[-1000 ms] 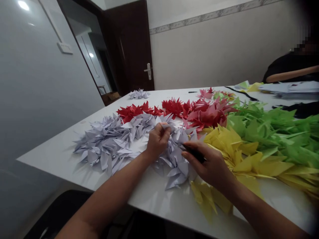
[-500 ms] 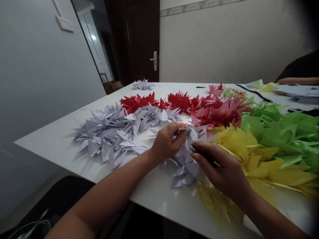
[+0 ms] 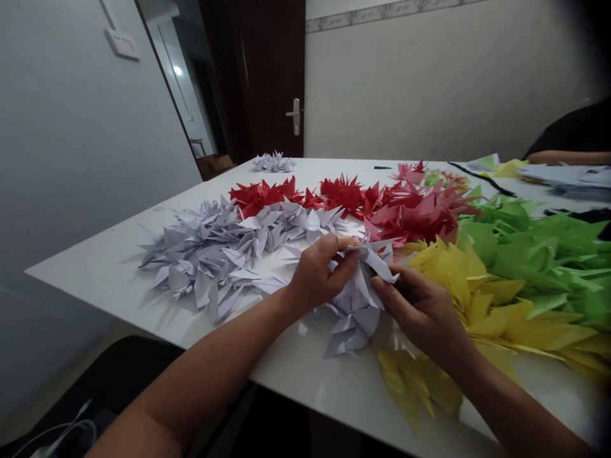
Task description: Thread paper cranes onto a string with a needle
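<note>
My left hand (image 3: 319, 272) is closed in a pinch on a white folded-paper crane (image 3: 373, 259), beside its wing. On the crane's right, my right hand (image 3: 424, 304) is closed, thumb and fingertips against the bent wing. Only a dark sliver shows between the right fingers; the dark pointed tool seen there earlier is mostly hidden. Below both hands, more white folded paper (image 3: 352, 327) bunches on the table. A heap of white paper cranes (image 3: 210, 251) spreads to the left, and yellow ones (image 3: 477, 299) lie right beside my right hand.
Red folded paper (image 3: 346, 196) lines the far side of the white table (image 3: 109, 267), with green pieces (image 3: 539, 254) at right. A small white cluster (image 3: 274, 162) sits at the far edge. A person's dark sleeve (image 3: 573, 137) and a black cord (image 3: 482, 179) show at far right.
The crane's wing has bent down to the right, over my right fingertips. The dark tool's tip has gone mostly out of sight. My left hand keeps its place.
</note>
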### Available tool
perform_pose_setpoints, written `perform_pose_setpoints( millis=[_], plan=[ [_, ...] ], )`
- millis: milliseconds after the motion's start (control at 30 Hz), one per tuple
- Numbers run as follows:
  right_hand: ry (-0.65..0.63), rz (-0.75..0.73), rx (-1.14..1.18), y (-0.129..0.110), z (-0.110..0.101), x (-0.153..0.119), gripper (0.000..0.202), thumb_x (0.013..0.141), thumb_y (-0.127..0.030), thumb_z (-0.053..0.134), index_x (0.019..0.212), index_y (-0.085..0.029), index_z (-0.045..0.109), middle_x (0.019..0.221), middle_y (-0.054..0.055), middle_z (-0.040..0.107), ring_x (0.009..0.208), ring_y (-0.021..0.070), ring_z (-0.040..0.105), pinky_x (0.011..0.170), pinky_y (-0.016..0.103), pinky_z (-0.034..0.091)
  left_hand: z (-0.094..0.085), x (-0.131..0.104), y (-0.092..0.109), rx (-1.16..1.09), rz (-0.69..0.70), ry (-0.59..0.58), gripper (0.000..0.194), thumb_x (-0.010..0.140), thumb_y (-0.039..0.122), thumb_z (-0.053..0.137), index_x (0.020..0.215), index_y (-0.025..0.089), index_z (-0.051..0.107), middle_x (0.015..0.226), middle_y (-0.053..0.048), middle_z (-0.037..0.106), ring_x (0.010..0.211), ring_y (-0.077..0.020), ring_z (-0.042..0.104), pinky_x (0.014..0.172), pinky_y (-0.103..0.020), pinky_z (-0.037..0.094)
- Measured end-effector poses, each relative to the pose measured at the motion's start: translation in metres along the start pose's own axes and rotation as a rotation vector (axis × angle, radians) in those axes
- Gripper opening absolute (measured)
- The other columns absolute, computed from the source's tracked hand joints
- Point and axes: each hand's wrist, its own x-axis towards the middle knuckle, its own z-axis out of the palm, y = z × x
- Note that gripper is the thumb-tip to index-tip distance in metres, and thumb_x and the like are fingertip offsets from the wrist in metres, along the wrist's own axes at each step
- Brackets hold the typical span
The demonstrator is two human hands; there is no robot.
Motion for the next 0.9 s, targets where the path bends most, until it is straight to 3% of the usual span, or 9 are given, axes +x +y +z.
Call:
perform_pose_setpoints(
  millis=[467, 567, 733, 833, 900],
  plan=[
    [0.003, 0.007, -0.051, 0.0, -0.002, 0.001, 0.027, 0.081, -0.046, 0.057, 0.079, -0.02, 0.061, 0.048, -0.004, 0.049, 0.038, 0.0092, 0.042, 0.035, 0.021, 0.03, 0.001, -0.002, 0.007, -0.011, 0.09, -0.038, 0.005, 0.083, 0.02, 0.056, 0.086, 0.018, 0.059, 0.081, -0.003, 0.066, 0.074, -0.0112, 0.062, 0.067, -0.023, 0.052],
    [0.008, 0.03, 0.005, 0.0, -0.001, 0.0, 0.025, 0.082, -0.044, 0.058, 0.084, -0.019, 0.061, 0.05, -0.004, 0.05, 0.04, 0.0088, 0.043, 0.036, 0.021, 0.031, 0.003, -0.001, 0.003, -0.11, -0.065, 0.004, 0.006, 0.081, 0.022, 0.058, 0.084, 0.017, 0.06, 0.079, -0.003, 0.065, 0.071, -0.0109, 0.061, 0.065, -0.022, 0.052],
    [0.098, 0.016, 0.208, -0.003, -0.001, -0.002, 0.026, 0.081, -0.039, 0.061, 0.097, -0.018, 0.06, 0.066, 0.002, 0.064, 0.045, 0.0085, 0.049, 0.037, 0.019, 0.035, 0.004, 0.009, -0.004, -0.55, -0.547, 0.177, 0.017, 0.075, 0.029, 0.064, 0.083, 0.017, 0.055, 0.072, 0.0, 0.063, 0.063, -0.0114, 0.062, 0.057, -0.023, 0.052],
    [0.123, -0.003, 0.196, -0.004, -0.001, -0.002, 0.025, 0.081, -0.038, 0.062, 0.096, -0.018, 0.061, 0.066, 0.002, 0.065, 0.048, 0.0097, 0.054, 0.039, 0.019, 0.039, 0.002, 0.014, -0.002, -0.821, -0.778, 0.143, 0.023, 0.071, 0.029, 0.067, 0.086, 0.016, 0.056, 0.078, -0.002, 0.067, 0.068, -0.0142, 0.067, 0.058, -0.023, 0.053],
    [0.113, -0.018, 0.166, -0.002, -0.001, -0.001, 0.026, 0.081, -0.038, 0.062, 0.095, -0.017, 0.061, 0.069, 0.004, 0.066, 0.053, 0.0111, 0.057, 0.044, 0.021, 0.044, 0.002, 0.015, 0.001, -0.911, -0.841, 0.073, 0.024, 0.069, 0.029, 0.069, 0.085, 0.014, 0.058, 0.078, -0.003, 0.067, 0.068, -0.0146, 0.068, 0.06, -0.022, 0.053]
  ],
)
